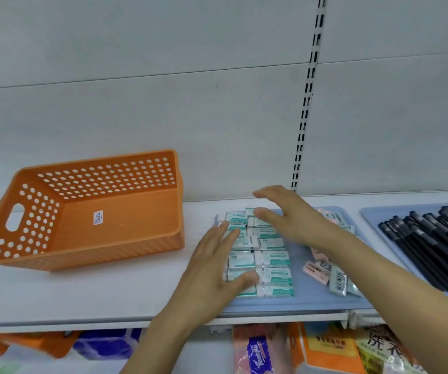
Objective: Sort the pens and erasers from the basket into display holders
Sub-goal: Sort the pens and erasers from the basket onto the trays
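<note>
On the shelf's blue tray (306, 300), both flat, empty hands — left hand (212, 273), right hand (290, 214) — square up the green-and-white erasers (268, 255), the orange basket (114, 220) apparently emptied; next, probably, tidying the loose pink erasers (316, 271) beside the black pens (430, 247).

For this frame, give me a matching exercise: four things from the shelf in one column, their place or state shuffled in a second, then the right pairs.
Things:
1. orange perforated plastic basket
2. white-and-green wrapped erasers
3. black pens
4. pink erasers

Place or state:
A. heaped on the rightmost blue tray
B. tipped, nothing visible inside, far left of the shelf
C. in tidy rows under both open hands
D. loose on the same tray, right of the rows

Pairs: 1-B, 2-C, 3-A, 4-D
</note>
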Demonstrator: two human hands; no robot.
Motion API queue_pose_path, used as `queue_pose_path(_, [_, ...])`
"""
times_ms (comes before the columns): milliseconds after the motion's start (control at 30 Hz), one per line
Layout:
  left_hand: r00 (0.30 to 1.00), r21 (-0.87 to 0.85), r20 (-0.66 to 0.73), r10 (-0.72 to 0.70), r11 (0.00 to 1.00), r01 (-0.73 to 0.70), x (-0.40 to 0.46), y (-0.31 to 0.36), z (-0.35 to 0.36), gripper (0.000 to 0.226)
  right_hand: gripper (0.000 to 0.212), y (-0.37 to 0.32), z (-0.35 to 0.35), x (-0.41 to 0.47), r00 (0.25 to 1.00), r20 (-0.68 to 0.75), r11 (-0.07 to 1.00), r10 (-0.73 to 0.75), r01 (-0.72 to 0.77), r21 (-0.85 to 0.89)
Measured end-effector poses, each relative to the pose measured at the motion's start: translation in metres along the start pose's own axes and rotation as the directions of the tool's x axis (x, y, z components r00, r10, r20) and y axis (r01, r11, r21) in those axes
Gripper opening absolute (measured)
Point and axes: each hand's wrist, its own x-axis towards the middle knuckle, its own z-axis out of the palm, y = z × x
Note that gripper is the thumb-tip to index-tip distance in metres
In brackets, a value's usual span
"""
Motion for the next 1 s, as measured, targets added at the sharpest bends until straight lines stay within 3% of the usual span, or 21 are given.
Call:
queue_pose_path(100, [0.996,0.060,0.049,-0.071,0.996,0.068,-0.002,0.001,0.009,0.097,0.055,0.006,0.014,0.035,0.966,0.225,0.989,0.128,-0.109,-0.096])
queue_pose_path(167, [0.995,0.071,0.038,-0.091,0.994,0.088,-0.003,0.001,0.011,0.097,0.039,0.012,0.024,0.042,0.939,0.311,0.988,0.147,-0.121,-0.101])
queue_pose_path(267, [0.995,0.077,0.030,-0.091,0.993,0.088,-0.003,0.001,0.011,0.093,0.029,0.016,0.028,0.041,0.945,0.306,0.993,0.115,-0.099,-0.069])
queue_pose_path(433, [0.995,0.067,0.036,-0.093,0.994,0.090,-0.003,0.000,0.012,0.092,0.042,0.010,0.029,0.037,0.958,0.271,0.990,0.097,-0.120,0.068])
queue_pose_path(533, [0.995,0.050,0.034,-0.093,0.995,0.091,-0.004,-0.001,0.014,0.092,0.036,0.005,0.033,0.039,0.954,0.297,0.995,0.049,-0.074,0.074])
queue_pose_path(700, [0.990,-0.216,-0.021,-0.141,0.967,0.133,0.007,-0.003,0.011,0.095,0.038,0.003,0.032,0.035,0.950,0.306,0.994,0.060,-0.084,0.065])
queue_pose_path(800, [0.976,-0.291,-0.073,-0.207,0.940,0.177,0.034,-0.004,0.006,0.096,0.048,0.006,0.022,0.025,0.985,0.170,0.994,0.030,-0.048,0.101])
queue_pose_path(867, [0.969,-0.300,-0.024,-0.246,0.926,0.228,0.053,-0.005,0.004,0.090,0.048,0.011,0.015,0.016,0.993,0.097,0.988,0.061,-0.074,0.137])
queue_pose_path(1000, [0.960,-0.288,0.049,-0.275,0.917,0.277,0.069,-0.012,0.013,0.079,0.047,0.012,0.016,0.001,0.966,0.226,0.988,0.122,-0.139,0.063])
